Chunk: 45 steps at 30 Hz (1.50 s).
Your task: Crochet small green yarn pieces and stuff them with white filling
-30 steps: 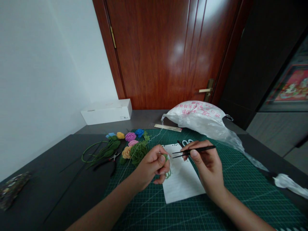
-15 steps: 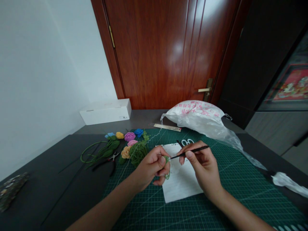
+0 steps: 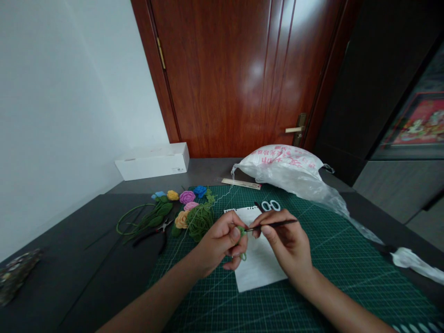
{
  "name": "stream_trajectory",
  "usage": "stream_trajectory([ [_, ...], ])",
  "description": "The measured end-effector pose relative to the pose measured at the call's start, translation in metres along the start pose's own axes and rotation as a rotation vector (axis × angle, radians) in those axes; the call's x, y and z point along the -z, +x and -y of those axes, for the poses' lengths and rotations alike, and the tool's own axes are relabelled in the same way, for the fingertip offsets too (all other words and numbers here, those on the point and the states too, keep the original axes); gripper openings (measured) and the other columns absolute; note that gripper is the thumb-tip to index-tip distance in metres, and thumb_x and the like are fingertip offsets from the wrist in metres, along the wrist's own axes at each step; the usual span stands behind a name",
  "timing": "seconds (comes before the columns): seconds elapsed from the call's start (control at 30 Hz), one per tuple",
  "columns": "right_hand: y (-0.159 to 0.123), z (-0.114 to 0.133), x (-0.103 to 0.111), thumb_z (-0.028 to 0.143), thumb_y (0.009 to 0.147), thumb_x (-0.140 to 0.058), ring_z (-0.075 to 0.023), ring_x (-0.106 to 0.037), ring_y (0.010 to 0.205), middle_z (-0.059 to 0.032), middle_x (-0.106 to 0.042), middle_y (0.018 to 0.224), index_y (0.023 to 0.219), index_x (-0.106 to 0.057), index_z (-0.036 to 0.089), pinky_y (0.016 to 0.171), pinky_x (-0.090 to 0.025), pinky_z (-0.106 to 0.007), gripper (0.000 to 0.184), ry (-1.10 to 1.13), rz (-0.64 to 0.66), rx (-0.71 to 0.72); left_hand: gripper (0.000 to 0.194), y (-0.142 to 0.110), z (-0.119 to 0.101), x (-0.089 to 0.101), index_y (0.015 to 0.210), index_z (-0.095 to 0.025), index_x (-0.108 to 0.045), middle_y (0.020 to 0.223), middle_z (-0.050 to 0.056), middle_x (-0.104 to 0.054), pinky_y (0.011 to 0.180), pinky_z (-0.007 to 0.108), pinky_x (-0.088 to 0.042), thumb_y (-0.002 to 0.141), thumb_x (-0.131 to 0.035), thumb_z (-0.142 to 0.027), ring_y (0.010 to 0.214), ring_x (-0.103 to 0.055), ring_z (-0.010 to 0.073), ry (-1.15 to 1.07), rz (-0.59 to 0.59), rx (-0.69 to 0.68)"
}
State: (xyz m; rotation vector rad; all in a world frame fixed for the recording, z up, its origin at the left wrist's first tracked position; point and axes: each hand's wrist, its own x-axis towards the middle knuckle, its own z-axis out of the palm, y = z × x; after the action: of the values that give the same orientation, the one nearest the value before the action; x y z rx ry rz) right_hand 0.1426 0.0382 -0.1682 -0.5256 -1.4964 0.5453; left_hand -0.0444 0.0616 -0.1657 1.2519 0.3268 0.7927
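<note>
My left hand (image 3: 224, 240) pinches a small piece of green crochet work (image 3: 242, 231) between thumb and fingers, and a loop of green yarn hangs below it. My right hand (image 3: 286, 240) is closed around a dark crochet hook (image 3: 277, 224), held like a pen. The hook's tip meets the green piece at my left fingertips; the exact stitch is too small to make out. Both hands are above a sheet of white paper (image 3: 258, 268) on a green cutting mat (image 3: 329, 249). Left of my left hand rests a ball of green yarn (image 3: 200, 223).
Several crocheted flowers (image 3: 187, 197) lie by the yarn, with black-handled pliers (image 3: 163, 227) and a green wire coil (image 3: 120, 222) to their left. Beyond the paper are white-handled scissors (image 3: 270, 206), a ruler (image 3: 241, 184) and a stuffed plastic bag (image 3: 284, 164). A white box (image 3: 152, 162) stands back left.
My right hand has moved left and slightly down, bringing the hook closer to my left fingers and laying it flatter. More of the scissors' handles shows. The left hand has barely shifted.
</note>
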Motion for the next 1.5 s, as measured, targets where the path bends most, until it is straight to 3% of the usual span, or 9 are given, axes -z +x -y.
stream_trajectory([
  [0.17,0.0047,0.0087,0.0050,0.012,0.099,-0.059,-0.0150,-0.069,0.077,-0.0039,-0.073,0.097,0.102,-0.066,0.024,0.070,-0.058,-0.030,0.013,0.058,-0.105,-0.002,0.028,0.0013,-0.0034,0.0022,0.099,-0.022,-0.049,0.062,-0.008,-0.044,0.036,0.011,-0.033,0.098,-0.061,-0.047,0.045,-0.026,0.0048,-0.011,-0.030,-0.047],
  [0.6,0.0032,0.0071,0.0037,0.009,0.095,-0.064,-0.0176,-0.073,0.080,-0.0020,-0.074,0.085,0.096,-0.070,0.023,0.071,-0.059,-0.032,0.016,-0.037,-0.046,0.042,0.030,0.0000,-0.0030,-0.0009,0.100,-0.023,-0.048,0.062,-0.008,-0.044,0.037,0.011,-0.032,0.097,-0.063,-0.048,0.046,-0.026,0.0047,-0.012,-0.008,-0.027],
  [0.87,-0.0010,0.0031,-0.0044,0.013,0.096,-0.066,-0.0177,-0.074,0.082,-0.0043,-0.077,0.091,0.099,-0.070,0.023,0.075,-0.060,-0.033,0.011,-0.012,0.043,0.108,0.028,-0.0026,0.0025,-0.0015,0.101,-0.024,-0.045,0.063,-0.009,-0.044,0.036,0.009,-0.031,0.098,-0.061,-0.047,0.044,-0.025,0.0038,-0.016,0.040,-0.032],
  [0.97,0.0018,0.0042,0.0001,0.013,0.096,-0.065,-0.0175,-0.073,0.081,-0.0040,-0.076,0.091,0.100,-0.070,0.023,0.073,-0.060,-0.032,0.012,-0.009,0.011,0.064,0.026,-0.0010,0.0023,-0.0004,0.103,-0.023,-0.047,0.064,-0.008,-0.046,0.037,0.011,-0.033,0.099,-0.061,-0.045,0.043,-0.030,0.0034,0.001,0.016,-0.066],
  [1.13,0.0064,0.0084,0.0047,0.014,0.099,-0.061,-0.0145,-0.070,0.076,-0.0034,-0.073,0.096,0.100,-0.067,0.023,0.067,-0.059,-0.029,0.011,0.068,-0.172,-0.009,0.021,0.0015,0.0017,0.0032,0.102,-0.023,-0.048,0.070,-0.006,-0.052,0.041,0.013,-0.037,0.097,-0.066,-0.033,0.045,-0.037,0.0036,0.016,-0.064,-0.172],
  [1.3,0.0044,0.0056,-0.0015,0.019,0.099,-0.064,-0.0134,-0.070,0.071,-0.0017,-0.073,0.095,0.098,-0.068,0.025,0.065,-0.058,-0.028,0.007,0.145,-0.155,-0.151,0.022,0.0015,0.0025,0.0037,0.104,-0.023,-0.048,0.072,-0.005,-0.058,0.041,0.013,-0.037,0.096,-0.067,-0.029,0.044,-0.042,0.0043,0.058,-0.053,-0.224],
  [1.5,0.0027,0.0069,-0.0030,0.020,0.097,-0.067,-0.0146,-0.070,0.070,-0.0028,-0.074,0.091,0.095,-0.071,0.024,0.065,-0.060,-0.030,0.005,0.123,-0.159,-0.141,0.018,0.0030,0.0036,0.0019,0.102,-0.023,-0.046,0.071,-0.004,-0.062,0.040,0.013,-0.038,0.098,-0.064,-0.027,0.044,-0.045,0.0051,0.080,-0.047,-0.231],
])
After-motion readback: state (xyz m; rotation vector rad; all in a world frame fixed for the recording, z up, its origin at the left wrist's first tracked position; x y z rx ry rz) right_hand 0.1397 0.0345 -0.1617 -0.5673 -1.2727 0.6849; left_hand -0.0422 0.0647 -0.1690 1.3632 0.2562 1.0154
